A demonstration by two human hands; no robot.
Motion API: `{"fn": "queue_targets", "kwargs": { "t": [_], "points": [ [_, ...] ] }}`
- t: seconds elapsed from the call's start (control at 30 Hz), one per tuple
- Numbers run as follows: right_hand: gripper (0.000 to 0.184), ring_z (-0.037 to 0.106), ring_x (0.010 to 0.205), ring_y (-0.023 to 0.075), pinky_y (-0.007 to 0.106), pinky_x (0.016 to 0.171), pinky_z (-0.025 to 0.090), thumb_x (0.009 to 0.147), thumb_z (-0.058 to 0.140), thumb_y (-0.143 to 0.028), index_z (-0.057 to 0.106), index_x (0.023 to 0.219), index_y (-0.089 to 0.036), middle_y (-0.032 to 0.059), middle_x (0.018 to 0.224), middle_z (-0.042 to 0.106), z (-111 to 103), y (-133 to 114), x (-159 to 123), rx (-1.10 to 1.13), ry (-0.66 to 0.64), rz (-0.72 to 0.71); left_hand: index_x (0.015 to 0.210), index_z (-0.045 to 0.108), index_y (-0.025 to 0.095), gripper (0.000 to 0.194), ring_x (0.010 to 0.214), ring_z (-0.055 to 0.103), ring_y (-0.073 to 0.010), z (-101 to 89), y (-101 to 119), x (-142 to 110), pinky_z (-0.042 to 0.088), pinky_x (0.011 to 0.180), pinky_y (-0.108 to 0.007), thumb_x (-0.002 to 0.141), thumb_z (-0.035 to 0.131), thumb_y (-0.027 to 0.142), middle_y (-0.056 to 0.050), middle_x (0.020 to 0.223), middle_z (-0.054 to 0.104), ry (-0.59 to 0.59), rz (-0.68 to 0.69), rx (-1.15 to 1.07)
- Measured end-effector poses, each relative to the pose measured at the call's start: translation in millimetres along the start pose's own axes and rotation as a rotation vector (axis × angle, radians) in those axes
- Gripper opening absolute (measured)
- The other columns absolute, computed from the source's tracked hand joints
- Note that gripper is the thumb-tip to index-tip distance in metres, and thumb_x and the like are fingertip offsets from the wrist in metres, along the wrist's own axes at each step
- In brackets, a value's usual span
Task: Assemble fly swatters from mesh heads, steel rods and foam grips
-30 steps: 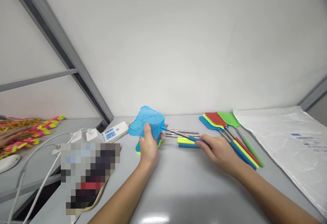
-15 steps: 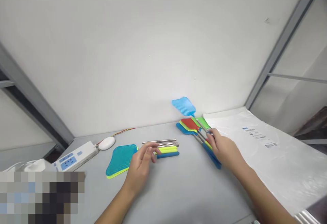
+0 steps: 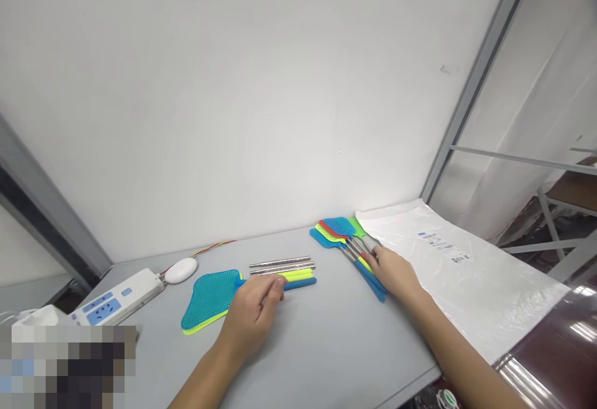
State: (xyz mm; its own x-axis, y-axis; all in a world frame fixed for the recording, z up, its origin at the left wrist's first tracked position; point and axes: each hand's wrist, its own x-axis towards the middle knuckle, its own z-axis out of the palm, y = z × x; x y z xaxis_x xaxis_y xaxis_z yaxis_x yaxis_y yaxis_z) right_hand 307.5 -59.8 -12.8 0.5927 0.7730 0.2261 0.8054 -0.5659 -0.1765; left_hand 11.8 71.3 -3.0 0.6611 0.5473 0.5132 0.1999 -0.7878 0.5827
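My right hand (image 3: 394,270) is closed around the handle end of a fly swatter lying on a fanned pile at the right. Its blue head (image 3: 339,227) rests over a red head and a yellow head (image 3: 330,235), with a green head (image 3: 358,227) beside them. My left hand (image 3: 255,309) has its fingers curled together at the left ends of the loose blue grip (image 3: 301,283) and yellow grips (image 3: 298,274). What those fingers hold, if anything, is hidden. Left of it lie stacked loose swatter heads, teal (image 3: 212,297) over yellow. Metal tubes (image 3: 280,263) lie behind the grips.
A white power strip (image 3: 119,300) and a round white device (image 3: 181,270) with thin coloured wires sit at the left. A white plastic sheet (image 3: 448,272) covers the table's right side. The pale wall (image 3: 261,117) rises behind the grey table (image 3: 317,347).
My right hand has lowered the blue swatter from the air onto the pile. My left hand's fingers have curled closed beside the grips. The view has turned slightly right.
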Motion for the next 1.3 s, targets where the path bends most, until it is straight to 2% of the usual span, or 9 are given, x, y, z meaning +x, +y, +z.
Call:
{"fn": "queue_targets", "kwargs": {
  "t": [0.17,0.27,0.4,0.5,0.6,0.67,0.77,0.97,1.3],
  "points": [
    [0.041,0.061,0.082,0.0221,0.029,0.060,0.038,0.094,0.035,-0.050,0.061,0.085,-0.019,0.0100,0.090,0.061,-4.7,-0.1,1.6,-0.038,0.034,-0.006,0.070,0.055,0.021,0.034,0.068,0.053,-0.0171,2.5,0.0,0.1,0.039,0.066,-0.029,0.096,0.035,0.031,-0.001,0.068,0.059,-0.031,0.020,0.090],
    [0.037,0.059,0.085,0.0223,0.030,0.063,0.039,0.095,0.035,-0.047,0.060,0.092,-0.020,0.0094,0.094,0.060,-15.6,-18.3,6.3,-0.041,0.071,-0.095,0.059,0.046,0.020,0.039,0.060,0.046,-0.0145,0.5,-5.0,2.5,0.035,0.061,-0.027,0.095,0.037,0.030,0.001,0.057,0.049,0.048,0.030,0.155],
    [0.031,0.059,0.080,0.0198,0.030,0.063,0.039,0.095,0.038,-0.045,0.059,0.095,-0.023,0.0062,0.095,0.060,-26.9,-69.9,10.9,0.067,0.033,-0.428,0.048,0.031,0.019,0.046,0.050,0.036,-0.0116,-10.7,-20.5,7.0,0.028,0.052,-0.027,0.090,0.046,0.028,0.003,0.050,0.030,0.324,-0.114,0.250],
    [0.029,0.057,0.077,0.0183,0.030,0.065,0.040,0.096,0.039,-0.042,0.061,0.092,-0.024,0.0042,0.091,0.059,-19.2,-110.4,7.4,0.125,-0.048,-0.699,0.046,0.032,0.019,0.042,0.055,0.041,-0.0125,-21.1,-31.3,7.8,0.033,0.055,-0.026,0.086,0.045,0.019,0.002,0.053,0.033,0.421,-0.207,0.333],
    [0.026,0.054,0.082,0.0203,0.033,0.073,0.040,0.096,0.040,-0.034,0.061,0.088,-0.022,0.0058,0.088,0.058,0.4,-133.5,-1.5,0.119,-0.011,-0.882,0.054,0.052,0.019,0.029,0.083,0.051,-0.0183,-31.5,-38.4,6.1,0.041,0.076,-0.030,0.083,0.052,0.023,-0.003,0.076,0.055,0.375,-0.217,0.423],
    [0.022,0.053,0.085,0.0215,0.035,0.076,0.040,0.095,0.042,-0.031,0.060,0.089,-0.021,0.0072,0.092,0.057,13.4,-136.2,-7.0,0.127,0.015,-0.939,0.089,0.067,0.022,0.014,0.105,0.046,-0.0246,-39.0,-42.9,4.0,0.039,0.092,-0.039,0.080,0.058,0.029,-0.006,0.110,0.056,0.303,-0.231,0.494],
    [0.019,0.051,0.089,0.0225,0.036,0.077,0.040,0.095,0.044,-0.031,0.060,0.094,-0.021,0.0086,0.099,0.056,24.7,-127.5,-10.2,0.167,0.016,-0.982,0.126,0.054,0.025,0.048,0.120,0.037,-0.0304,-50.2,-51.1,0.4,0.034,0.100,-0.048,0.078,0.060,0.030,-0.010,0.131,0.046,0.158,-0.276,0.567],
    [0.018,0.051,0.089,0.0222,0.038,0.078,0.040,0.094,0.046,-0.031,0.060,0.094,-0.021,0.0086,0.099,0.055,26.4,-115.4,-8.3,0.198,0.015,-1.016,0.106,0.065,0.027,0.025,0.119,0.038,-0.0302,-53.8,-57.8,-3.1,0.033,0.102,-0.050,0.085,0.055,0.035,-0.006,0.124,0.052,-0.078,-0.288,0.531],
    [0.016,0.052,0.093,0.0217,0.038,0.083,0.041,0.093,0.048,-0.028,0.062,0.094,-0.021,0.0075,0.098,0.056,24.6,-122.0,-14.0,0.218,0.004,-1.022,0.095,0.067,0.028,0.016,0.121,0.038,-0.0279,-40.3,-57.7,-2.8,0.033,0.101,-0.048,0.085,0.057,0.037,-0.004,0.125,0.053,-0.134,-0.227,0.474]
  ]
}}
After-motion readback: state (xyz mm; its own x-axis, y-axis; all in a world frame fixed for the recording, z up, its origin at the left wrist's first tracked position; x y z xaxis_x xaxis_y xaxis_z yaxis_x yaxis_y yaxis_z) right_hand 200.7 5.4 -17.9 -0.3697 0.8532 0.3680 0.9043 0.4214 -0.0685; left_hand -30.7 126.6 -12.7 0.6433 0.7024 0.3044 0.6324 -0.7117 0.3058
